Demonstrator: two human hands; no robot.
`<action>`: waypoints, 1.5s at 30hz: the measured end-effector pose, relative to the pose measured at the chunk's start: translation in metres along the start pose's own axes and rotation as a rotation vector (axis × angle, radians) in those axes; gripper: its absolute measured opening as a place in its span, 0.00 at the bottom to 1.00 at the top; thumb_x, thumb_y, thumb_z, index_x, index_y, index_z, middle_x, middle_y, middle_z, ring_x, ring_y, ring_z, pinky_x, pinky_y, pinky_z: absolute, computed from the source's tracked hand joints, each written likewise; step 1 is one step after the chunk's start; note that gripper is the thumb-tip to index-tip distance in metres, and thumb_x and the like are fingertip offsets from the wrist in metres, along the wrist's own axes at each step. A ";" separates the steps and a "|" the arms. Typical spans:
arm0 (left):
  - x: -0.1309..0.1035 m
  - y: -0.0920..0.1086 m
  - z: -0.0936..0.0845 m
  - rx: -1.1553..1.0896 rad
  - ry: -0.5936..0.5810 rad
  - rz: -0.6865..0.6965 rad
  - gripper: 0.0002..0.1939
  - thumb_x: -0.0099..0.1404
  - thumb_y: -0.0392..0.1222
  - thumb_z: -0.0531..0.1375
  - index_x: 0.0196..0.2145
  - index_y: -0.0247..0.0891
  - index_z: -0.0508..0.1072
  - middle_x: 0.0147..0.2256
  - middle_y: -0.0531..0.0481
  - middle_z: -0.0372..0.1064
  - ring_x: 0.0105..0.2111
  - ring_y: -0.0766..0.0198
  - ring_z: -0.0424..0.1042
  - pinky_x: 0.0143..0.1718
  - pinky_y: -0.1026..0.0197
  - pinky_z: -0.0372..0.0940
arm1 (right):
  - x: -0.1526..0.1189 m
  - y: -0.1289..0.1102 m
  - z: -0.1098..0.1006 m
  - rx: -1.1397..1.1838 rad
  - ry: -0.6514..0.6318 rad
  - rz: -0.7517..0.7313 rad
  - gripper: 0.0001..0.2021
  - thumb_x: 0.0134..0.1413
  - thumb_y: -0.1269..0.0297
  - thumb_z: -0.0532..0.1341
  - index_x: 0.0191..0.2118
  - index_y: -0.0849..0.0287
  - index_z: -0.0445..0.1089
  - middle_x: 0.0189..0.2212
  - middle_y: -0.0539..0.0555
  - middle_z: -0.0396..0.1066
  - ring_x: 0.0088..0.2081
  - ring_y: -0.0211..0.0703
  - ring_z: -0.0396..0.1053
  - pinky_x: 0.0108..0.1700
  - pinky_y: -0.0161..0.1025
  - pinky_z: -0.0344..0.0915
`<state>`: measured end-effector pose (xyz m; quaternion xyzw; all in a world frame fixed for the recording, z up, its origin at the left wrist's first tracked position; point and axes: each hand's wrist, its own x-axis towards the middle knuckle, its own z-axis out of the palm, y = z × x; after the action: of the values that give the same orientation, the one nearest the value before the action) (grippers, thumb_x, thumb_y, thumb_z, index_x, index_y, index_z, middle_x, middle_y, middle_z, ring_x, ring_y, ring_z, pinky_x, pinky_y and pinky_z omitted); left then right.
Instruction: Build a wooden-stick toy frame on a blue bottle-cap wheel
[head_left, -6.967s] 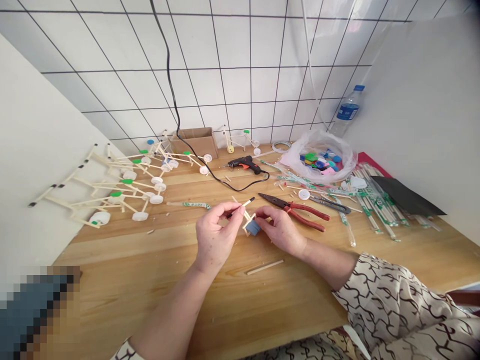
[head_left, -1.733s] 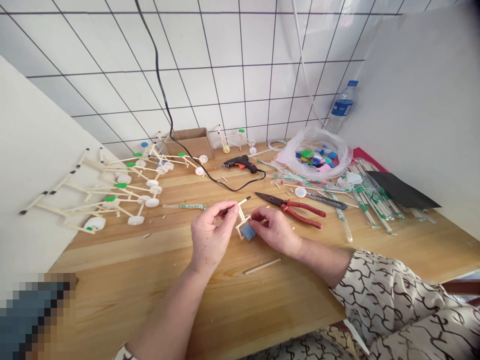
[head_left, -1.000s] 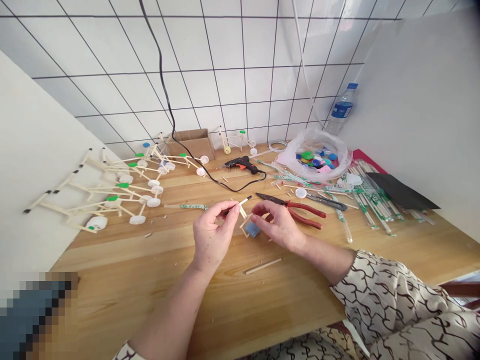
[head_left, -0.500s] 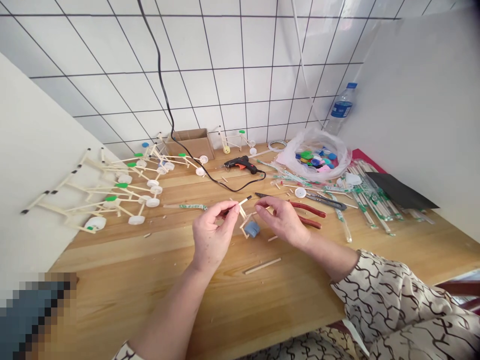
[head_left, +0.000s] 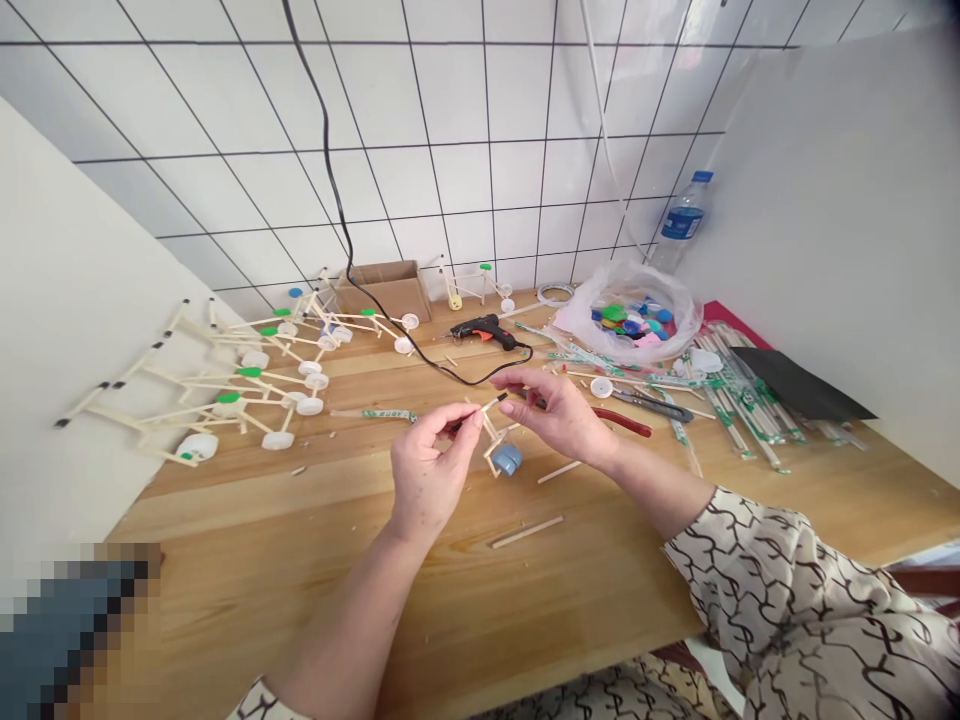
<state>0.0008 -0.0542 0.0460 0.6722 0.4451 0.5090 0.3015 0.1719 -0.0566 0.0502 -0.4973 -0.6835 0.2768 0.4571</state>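
Note:
My left hand (head_left: 431, 465) pinches a short pale stick (head_left: 490, 405) with a black tip. Beside that tip is my right hand (head_left: 559, 415), its thumb and forefinger apart with nothing seen between them. A small wooden-stick frame (head_left: 491, 450) with a blue cap piece (head_left: 507, 459) is just below and between the hands; part of it is hidden by my fingers. Red-handled pliers (head_left: 622, 420) lie partly under my right hand. Loose sticks (head_left: 526, 532) rest on the wooden table (head_left: 465, 630) in front.
Several stick models (head_left: 225, 400) with white wheels stand at the left. Behind are a cardboard box (head_left: 386, 290) and a black glue gun (head_left: 484, 328). A bag of caps (head_left: 637, 320), wrapped sticks (head_left: 750, 400) and a bottle (head_left: 681, 222) are at the right.
My right hand has moved left, up to the black tip of the stick. My left hand keeps its pinch on the stick. The view has shifted slightly.

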 end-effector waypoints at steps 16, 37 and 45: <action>0.007 -0.002 -0.011 -0.053 -0.199 -0.127 0.17 0.54 0.49 0.64 0.38 0.36 0.74 0.36 0.48 0.75 0.35 0.62 0.73 0.39 0.62 0.66 | 0.008 -0.001 -0.001 -0.052 -0.072 -0.190 0.05 0.55 0.70 0.61 0.35 0.60 0.74 0.32 0.54 0.72 0.36 0.40 0.68 0.42 0.39 0.64; 0.007 -0.006 -0.007 0.162 -0.544 -0.222 0.11 0.53 0.46 0.61 0.27 0.35 0.78 0.24 0.49 0.75 0.24 0.63 0.69 0.28 0.64 0.60 | 0.004 -0.003 -0.006 -0.029 -0.069 -0.161 0.04 0.54 0.71 0.60 0.32 0.60 0.73 0.31 0.53 0.72 0.34 0.38 0.67 0.39 0.37 0.63; 0.004 -0.007 -0.005 0.170 -0.513 -0.187 0.10 0.53 0.45 0.62 0.26 0.36 0.77 0.24 0.49 0.75 0.24 0.63 0.70 0.27 0.64 0.61 | 0.002 -0.012 -0.015 -0.062 -0.120 -0.151 0.05 0.54 0.71 0.58 0.31 0.62 0.72 0.30 0.53 0.72 0.34 0.38 0.67 0.38 0.36 0.63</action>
<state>-0.0058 -0.0483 0.0434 0.7578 0.4556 0.2532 0.3926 0.1803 -0.0602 0.0679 -0.4406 -0.7535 0.2496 0.4194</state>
